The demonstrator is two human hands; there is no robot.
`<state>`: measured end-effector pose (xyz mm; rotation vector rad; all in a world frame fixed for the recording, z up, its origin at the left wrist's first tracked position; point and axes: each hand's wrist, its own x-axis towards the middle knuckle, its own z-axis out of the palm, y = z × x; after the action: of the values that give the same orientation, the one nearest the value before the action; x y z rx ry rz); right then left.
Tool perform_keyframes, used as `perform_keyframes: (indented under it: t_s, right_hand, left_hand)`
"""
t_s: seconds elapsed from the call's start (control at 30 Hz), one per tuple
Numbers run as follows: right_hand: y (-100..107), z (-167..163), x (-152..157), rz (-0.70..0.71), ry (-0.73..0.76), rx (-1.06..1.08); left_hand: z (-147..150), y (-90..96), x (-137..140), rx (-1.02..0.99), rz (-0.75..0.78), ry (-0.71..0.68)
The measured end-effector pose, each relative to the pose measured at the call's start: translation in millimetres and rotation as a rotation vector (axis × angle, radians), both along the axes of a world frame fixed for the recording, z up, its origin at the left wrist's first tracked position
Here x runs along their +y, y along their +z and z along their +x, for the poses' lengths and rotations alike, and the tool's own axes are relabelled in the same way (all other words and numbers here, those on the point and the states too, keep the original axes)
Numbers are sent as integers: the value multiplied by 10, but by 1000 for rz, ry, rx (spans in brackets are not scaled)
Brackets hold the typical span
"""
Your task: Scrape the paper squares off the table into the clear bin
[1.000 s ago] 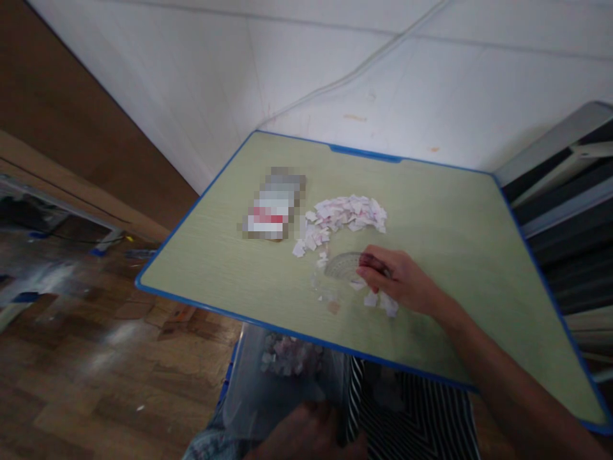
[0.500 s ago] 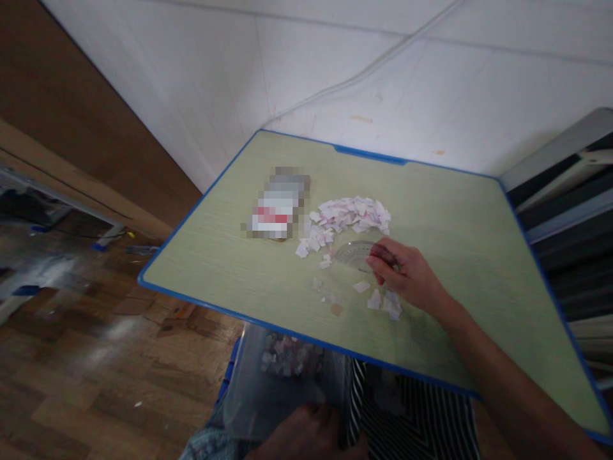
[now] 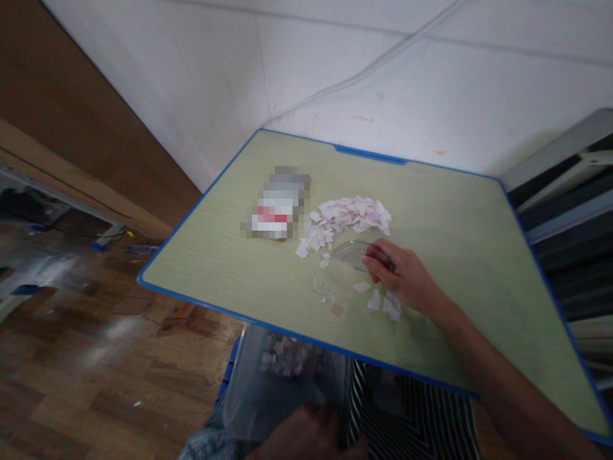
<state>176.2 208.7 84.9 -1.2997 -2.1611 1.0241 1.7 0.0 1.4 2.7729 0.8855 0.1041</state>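
Observation:
My right hand (image 3: 401, 271) grips a clear protractor (image 3: 350, 252) by its right end, its curved edge turned toward the far side of the table. Just beyond it lies a heap of small torn paper pieces (image 3: 354, 214). Between the protractor and the near edge, a few loose paper scraps (image 3: 375, 300) and some clear bits (image 3: 317, 285) are scattered. My left hand (image 3: 306, 431) is low and dark at the bottom of the view, at the near side of a translucent plastic bin (image 3: 239, 409); its fingers are mostly hidden.
A pixelated phone-like rectangle (image 3: 280, 204) lies left of the heap. The pale green table (image 3: 445, 211) has a blue rim. Below its near edge, the bin holds more paper scraps (image 3: 290, 354). A white wall (image 3: 316, 57) stands behind, and a folded metal frame (image 3: 569, 153) at right.
My right hand and the protractor have shifted very slightly to the left. The paper heap and my left hand look the same.

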Motion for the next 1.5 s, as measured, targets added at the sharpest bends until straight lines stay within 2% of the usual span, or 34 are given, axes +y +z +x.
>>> perform_keyframes:
  t_s: [0.1,0.23,0.37,0.5,0.67,0.87,1.17,1.37,1.5]
  right_hand:
    - [-2,1,-11,19,25,-35]
    - [31,31,-16,71,-16,-31]
    - [28,42,-8,52,17,-52]
    - [19,35,-12,41,44,-77]
    - [106,69,-6,31,93,-99]
    - [199,189,30,67,103,-132]
    - [254,289,24,123,126,-220]
    - [291,306,21,83,76,-145]
    - [240,260,25,70,4,-156]
  left_hand:
    - [-1,-28,-16,4,4,12]
    - [1,-18,-8,-33,3,20]
    - [0,-5,-13,22,-34,-1]
    - [1,-25,-20,-15,-23,33]
    - [-8,25,29,-14,-19,-24]
    - [17,40,13,15,-14,16]
    - [-1,65,32,-3,25,-4]
    - [-3,64,32,-1,-1,-14]
    - [3,28,14,-14,-5,0]
